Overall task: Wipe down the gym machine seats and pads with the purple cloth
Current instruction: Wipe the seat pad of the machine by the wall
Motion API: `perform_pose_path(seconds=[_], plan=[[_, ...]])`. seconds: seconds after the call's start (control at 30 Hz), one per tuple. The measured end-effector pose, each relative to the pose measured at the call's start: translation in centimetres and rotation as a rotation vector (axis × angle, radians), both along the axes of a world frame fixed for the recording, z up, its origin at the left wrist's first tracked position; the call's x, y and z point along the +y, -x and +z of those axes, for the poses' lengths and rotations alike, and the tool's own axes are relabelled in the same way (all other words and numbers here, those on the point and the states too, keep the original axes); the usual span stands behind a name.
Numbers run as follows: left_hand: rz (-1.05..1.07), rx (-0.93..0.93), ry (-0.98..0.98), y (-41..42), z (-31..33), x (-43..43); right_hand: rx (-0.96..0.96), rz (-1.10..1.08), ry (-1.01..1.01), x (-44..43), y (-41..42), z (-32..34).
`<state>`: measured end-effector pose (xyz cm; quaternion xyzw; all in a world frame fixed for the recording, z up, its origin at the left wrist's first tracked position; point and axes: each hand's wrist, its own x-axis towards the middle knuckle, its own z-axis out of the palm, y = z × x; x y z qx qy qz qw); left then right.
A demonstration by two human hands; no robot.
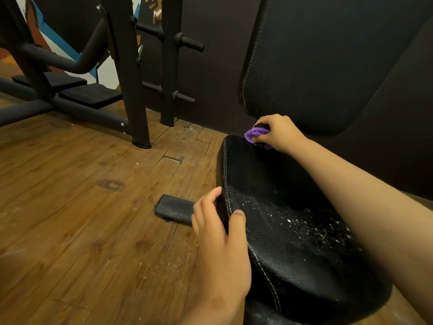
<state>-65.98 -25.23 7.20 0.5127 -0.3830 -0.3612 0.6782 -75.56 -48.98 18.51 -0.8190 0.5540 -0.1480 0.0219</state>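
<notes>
A black leather seat [288,231] with white stitching fills the lower right; wet droplets glisten on its middle. Above it rises the black back pad [316,62]. My right hand [278,133] grips the bunched purple cloth [255,134] and presses it on the seat's far edge, close under the back pad. My left hand [220,240] clasps the seat's left rim, thumb on top, fingers curled over the side.
A wooden plank floor [82,207] spreads to the left. A black machine foot [174,208] lies on it beside the seat. Black frame posts [131,78] with weight pegs and another machine's footplates [91,95] stand at the back left, before a dark wall.
</notes>
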Motion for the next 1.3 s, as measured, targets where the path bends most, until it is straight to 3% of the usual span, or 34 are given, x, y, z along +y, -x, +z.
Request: perform_pose_path(seconds=[0.17,0.33,0.5,0.6,0.73,0.83,1.0,1.3], plan=[[0.026,0.008,0.025,0.0,-0.1,-0.2,-0.031,0.052,-0.003,1.5,-0.2,0.0],[0.034,0.014,0.029,0.1,-0.1,-0.2,-0.056,0.278,-0.074,6.2,-0.8,0.3],[0.029,-0.011,0.031,-0.1,-0.2,-0.2,-0.108,0.416,-0.263,11.5,1.4,1.1],[0.021,-0.006,0.031,0.0,-0.2,-0.2,-0.097,0.31,-0.203,10.1,3.1,1.0],[0.007,0.016,0.035,0.0,0.0,-0.1,-0.103,0.005,-0.046,6.7,5.1,0.0],[0.004,0.024,0.026,0.1,0.1,-0.1,-0.093,0.068,0.025,8.2,4.1,-0.8],[0.028,0.01,0.036,0.0,0.0,-0.2,-0.156,0.332,-0.044,15.4,3.5,-0.8],[-0.002,-0.021,0.034,-0.2,0.0,0.0,-0.126,-0.096,-0.018,12.0,11.2,-0.2]])
